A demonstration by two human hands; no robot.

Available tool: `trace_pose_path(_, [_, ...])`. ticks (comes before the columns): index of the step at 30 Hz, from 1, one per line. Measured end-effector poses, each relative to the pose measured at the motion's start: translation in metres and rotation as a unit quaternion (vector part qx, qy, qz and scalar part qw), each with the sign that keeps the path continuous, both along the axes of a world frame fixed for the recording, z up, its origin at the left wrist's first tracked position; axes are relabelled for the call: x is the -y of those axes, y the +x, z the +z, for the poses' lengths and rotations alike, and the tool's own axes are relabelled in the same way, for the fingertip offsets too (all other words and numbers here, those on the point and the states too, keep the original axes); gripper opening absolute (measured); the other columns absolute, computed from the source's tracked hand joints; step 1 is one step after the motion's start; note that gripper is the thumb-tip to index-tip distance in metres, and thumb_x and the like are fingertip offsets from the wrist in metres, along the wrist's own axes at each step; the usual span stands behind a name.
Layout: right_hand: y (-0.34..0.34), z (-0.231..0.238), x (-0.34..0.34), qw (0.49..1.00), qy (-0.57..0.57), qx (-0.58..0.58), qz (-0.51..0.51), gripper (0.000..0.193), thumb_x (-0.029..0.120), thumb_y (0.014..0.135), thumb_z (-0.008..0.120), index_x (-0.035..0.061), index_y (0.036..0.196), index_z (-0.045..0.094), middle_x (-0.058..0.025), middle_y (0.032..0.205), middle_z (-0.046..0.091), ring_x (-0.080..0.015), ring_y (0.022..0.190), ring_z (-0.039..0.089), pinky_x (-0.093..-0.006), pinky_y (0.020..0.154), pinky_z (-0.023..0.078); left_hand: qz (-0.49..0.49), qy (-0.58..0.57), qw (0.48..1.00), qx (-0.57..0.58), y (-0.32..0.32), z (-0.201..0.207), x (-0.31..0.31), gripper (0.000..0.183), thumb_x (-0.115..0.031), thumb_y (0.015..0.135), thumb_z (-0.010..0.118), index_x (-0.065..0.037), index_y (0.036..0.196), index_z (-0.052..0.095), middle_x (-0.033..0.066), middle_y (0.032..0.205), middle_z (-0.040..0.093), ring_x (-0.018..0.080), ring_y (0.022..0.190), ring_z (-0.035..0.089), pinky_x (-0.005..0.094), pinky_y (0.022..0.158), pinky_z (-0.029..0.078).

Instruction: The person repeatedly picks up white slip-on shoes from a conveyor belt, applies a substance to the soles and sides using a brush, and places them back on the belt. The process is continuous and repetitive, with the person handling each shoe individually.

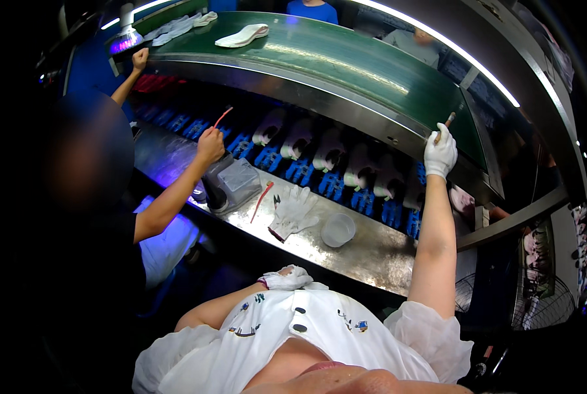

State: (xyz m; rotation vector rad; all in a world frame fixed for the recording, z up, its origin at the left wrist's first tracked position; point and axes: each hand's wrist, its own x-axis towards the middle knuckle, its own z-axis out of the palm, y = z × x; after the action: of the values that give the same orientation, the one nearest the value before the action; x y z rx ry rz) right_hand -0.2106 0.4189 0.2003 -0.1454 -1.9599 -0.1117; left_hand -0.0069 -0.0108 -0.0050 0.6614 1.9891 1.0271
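Dim workshop, lit by a tube light [451, 56] beyond the right grip [440, 154] and, far to its left, a lamp [126, 41] glowing violet. Gloved in white and reaching forward, with fingers pinching a slim brush [445, 126], tip up and away over the right end of a green conveyor belt [346, 72]. Cannot tell whether touching the belt's metal edge. On the belt, well left of the right grip, a white sole [242, 36]. Below and left of the same grip, a row of pale shoes [362, 167] above blue holders [299, 171].

Also gloved, the left grip [290, 278], drawn in against a white shirt [313, 312]; cannot tell whether spread or pressed together, with fingers mostly hidden. Ahead of it, on a metal bench [379, 259], a pair of white gloves [295, 211]; to their right, between both grips, a translucent cup [339, 230]. Forward and left of the left grip, a red stick [262, 201], then a clear plastic container [238, 178]. Farther left, a co-worker's bare hand [210, 145] holding a red-handled tool [222, 117]. To the right of and below the right grip, a wire fan [546, 303].
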Motion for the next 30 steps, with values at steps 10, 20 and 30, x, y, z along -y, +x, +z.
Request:
trace_pose_path(10, [0.003,0.002,0.002,1.000,-0.011,0.001,0.000,0.030,0.022,0.085,0.065,0.0199,0.114,0.060,-0.0078,0.091,0.067,-0.0325,0.083,0.065,-0.0476,0.073,0.051,0.013,-0.023,0.999,0.042,0.000,0.001,-0.008,0.047,-0.040,0.094,0.055,0.004,0.102,0.070,0.0180,0.096,0.071,0.0268,0.091,0.068,0.0384,0.080,0.051])
trace_pose_path(20, [0.003,0.002,0.003,1.000,-0.004,-0.011,-0.003,0.028,0.020,0.084,0.065,0.0197,0.111,0.060,-0.0058,0.084,0.066,-0.0301,0.081,0.064,-0.0465,0.072,0.051,0.009,-0.056,0.997,0.044,-0.008,-0.029,-0.010,0.049,-0.042,0.092,0.057,0.001,0.111,0.070,0.0183,0.102,0.072,0.0280,0.096,0.068,0.0369,0.085,0.051])
trace_pose_path(30, [0.005,0.001,0.006,1.000,-0.022,-0.010,-0.003,0.025,0.021,0.087,0.064,0.0193,0.111,0.061,-0.0068,0.092,0.069,-0.0314,0.086,0.065,-0.0452,0.075,0.052,-0.046,-0.146,0.984,0.087,-0.018,0.011,-0.004,0.044,-0.034,0.094,0.054,-0.001,0.122,0.065,0.0150,0.120,0.068,0.0302,0.113,0.063,0.0398,0.091,0.051])
